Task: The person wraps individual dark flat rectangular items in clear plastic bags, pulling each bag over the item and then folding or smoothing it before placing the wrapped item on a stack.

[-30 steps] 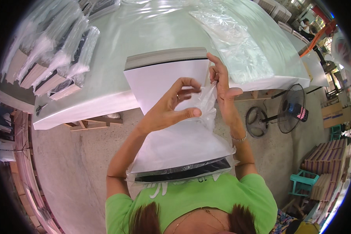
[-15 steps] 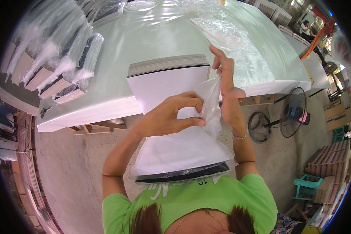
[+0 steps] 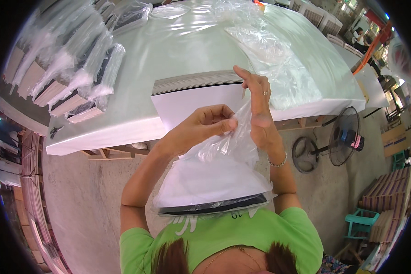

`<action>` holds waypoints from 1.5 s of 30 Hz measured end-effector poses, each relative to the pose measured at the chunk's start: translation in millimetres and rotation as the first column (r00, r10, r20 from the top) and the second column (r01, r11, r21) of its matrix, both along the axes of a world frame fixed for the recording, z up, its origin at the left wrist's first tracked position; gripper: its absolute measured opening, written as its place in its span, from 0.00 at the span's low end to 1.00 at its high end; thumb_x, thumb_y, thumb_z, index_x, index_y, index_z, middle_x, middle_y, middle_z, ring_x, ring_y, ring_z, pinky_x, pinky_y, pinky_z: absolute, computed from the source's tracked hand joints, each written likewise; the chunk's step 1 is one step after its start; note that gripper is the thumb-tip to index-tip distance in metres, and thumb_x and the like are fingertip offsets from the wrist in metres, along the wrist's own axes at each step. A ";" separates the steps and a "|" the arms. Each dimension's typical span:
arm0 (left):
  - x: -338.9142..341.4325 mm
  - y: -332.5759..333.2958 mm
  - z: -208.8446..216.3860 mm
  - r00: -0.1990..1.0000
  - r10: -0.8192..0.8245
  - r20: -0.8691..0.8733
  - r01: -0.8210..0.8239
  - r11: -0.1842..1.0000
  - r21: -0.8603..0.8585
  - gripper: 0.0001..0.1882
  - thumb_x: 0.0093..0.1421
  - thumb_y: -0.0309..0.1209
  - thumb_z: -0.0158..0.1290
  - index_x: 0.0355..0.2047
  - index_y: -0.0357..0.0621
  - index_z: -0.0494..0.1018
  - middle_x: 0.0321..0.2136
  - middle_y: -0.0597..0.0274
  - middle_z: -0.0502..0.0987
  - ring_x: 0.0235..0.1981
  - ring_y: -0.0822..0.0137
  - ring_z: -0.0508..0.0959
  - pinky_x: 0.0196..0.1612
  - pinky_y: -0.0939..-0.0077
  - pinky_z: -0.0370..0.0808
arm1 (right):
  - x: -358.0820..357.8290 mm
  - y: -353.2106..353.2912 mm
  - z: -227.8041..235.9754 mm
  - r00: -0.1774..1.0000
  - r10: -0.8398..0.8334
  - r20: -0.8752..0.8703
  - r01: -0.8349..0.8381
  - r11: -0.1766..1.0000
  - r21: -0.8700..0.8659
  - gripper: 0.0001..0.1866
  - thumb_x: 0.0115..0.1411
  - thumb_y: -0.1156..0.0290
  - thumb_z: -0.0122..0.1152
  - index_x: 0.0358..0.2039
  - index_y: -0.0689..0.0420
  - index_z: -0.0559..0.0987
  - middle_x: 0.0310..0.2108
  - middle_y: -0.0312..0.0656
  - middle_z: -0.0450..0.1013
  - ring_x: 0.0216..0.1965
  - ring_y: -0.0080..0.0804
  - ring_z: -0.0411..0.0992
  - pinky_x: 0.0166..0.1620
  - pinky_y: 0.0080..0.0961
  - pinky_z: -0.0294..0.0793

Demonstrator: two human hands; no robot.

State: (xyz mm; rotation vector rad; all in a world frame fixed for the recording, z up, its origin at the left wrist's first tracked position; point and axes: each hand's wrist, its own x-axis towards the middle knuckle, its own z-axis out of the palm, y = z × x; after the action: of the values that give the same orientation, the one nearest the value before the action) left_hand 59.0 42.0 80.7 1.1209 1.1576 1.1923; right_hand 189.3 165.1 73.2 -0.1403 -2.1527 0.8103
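Left hand [image 3: 201, 127] pinches clear plastic [image 3: 221, 148] over white-faced stack [image 3: 180, 107], grip closed; right hand [image 3: 259, 107], grip loosely unfurled, at stack's right edge.

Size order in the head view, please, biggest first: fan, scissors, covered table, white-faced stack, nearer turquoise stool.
1. Covered table
2. White-faced stack
3. Fan
4. Nearer turquoise stool
5. Scissors

Apparent sizes only; the stack is close to the camera, which enlarges it.
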 end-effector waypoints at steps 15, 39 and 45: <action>-15.5 -1.1 4.4 0.993 0.108 -0.043 -0.110 0.993 -0.047 0.18 0.56 0.44 0.54 0.32 0.38 0.75 0.23 0.68 0.73 0.25 0.79 0.68 0.30 0.86 0.64 | 6.8 6.5 -10.2 0.999 -0.033 0.010 0.033 0.999 0.043 0.48 0.53 0.30 0.15 0.58 0.55 0.61 0.43 0.45 0.61 0.41 0.35 0.54 0.49 0.32 0.46; -19.1 -2.0 -22.6 0.954 0.102 0.282 -0.093 0.995 -0.046 0.11 0.50 0.34 0.62 0.25 0.43 0.71 0.20 0.70 0.71 0.21 0.80 0.70 0.24 0.87 0.66 | 2.3 7.1 -2.4 0.906 0.398 -0.145 -0.380 0.915 0.139 0.11 0.46 0.80 0.60 0.33 0.56 0.74 0.36 0.37 0.73 0.41 0.33 0.68 0.50 0.31 0.62; -67.0 -24.3 -43.7 0.761 0.631 0.153 -0.648 0.730 0.214 0.09 0.55 0.35 0.55 0.28 0.46 0.68 0.26 0.70 0.68 0.27 0.79 0.69 0.32 0.84 0.68 | 28.0 13.7 -9.5 0.873 0.280 -0.398 -0.469 0.704 -0.533 0.03 0.57 0.77 0.54 0.32 0.57 0.70 0.27 0.33 0.69 0.26 0.15 0.66 0.29 0.15 0.68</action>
State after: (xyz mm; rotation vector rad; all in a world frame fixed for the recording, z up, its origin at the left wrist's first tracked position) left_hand -8.0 17.7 37.0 0.8619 1.4219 1.9524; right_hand 217.3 178.9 63.7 0.0984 -1.5764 1.6665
